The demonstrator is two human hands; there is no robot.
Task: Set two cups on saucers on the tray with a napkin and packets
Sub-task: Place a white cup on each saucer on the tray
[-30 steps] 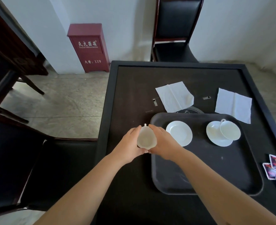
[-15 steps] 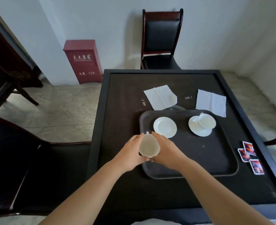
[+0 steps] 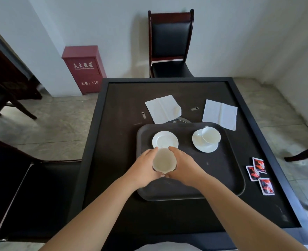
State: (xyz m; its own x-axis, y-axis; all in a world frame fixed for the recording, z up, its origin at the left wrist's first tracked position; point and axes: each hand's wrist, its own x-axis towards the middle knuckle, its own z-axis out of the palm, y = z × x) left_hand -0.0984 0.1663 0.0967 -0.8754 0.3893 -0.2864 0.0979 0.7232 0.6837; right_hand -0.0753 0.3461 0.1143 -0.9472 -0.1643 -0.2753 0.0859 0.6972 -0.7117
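A white cup point(image 3: 163, 160) is held above the near left part of the dark tray point(image 3: 220, 178), cupped between my left hand point(image 3: 144, 169) and my right hand point(image 3: 184, 166). Just beyond it on the tray lies a bare white saucer point(image 3: 165, 140). To the right a second saucer point(image 3: 202, 144) carries another white cup point(image 3: 211, 135), which sits toward the saucer's far right edge. Two white napkins point(image 3: 163, 108) point(image 3: 220, 113) lie on the table behind the tray. Three red packets point(image 3: 259, 173) lie on the table right of the tray.
The black square table point(image 3: 117, 142) has a raised rim. A dark chair point(image 3: 170, 46) stands at its far side, another chair point(image 3: 32, 187) at its left, and a chair arm point(image 3: 305, 154) shows at the right. A red cabinet point(image 3: 85, 69) stands against the wall.
Both hands carried the cup rightward, from over the tray's left edge to above the tray, close to the bare saucer. The camera pulled back and up, showing more of the table.
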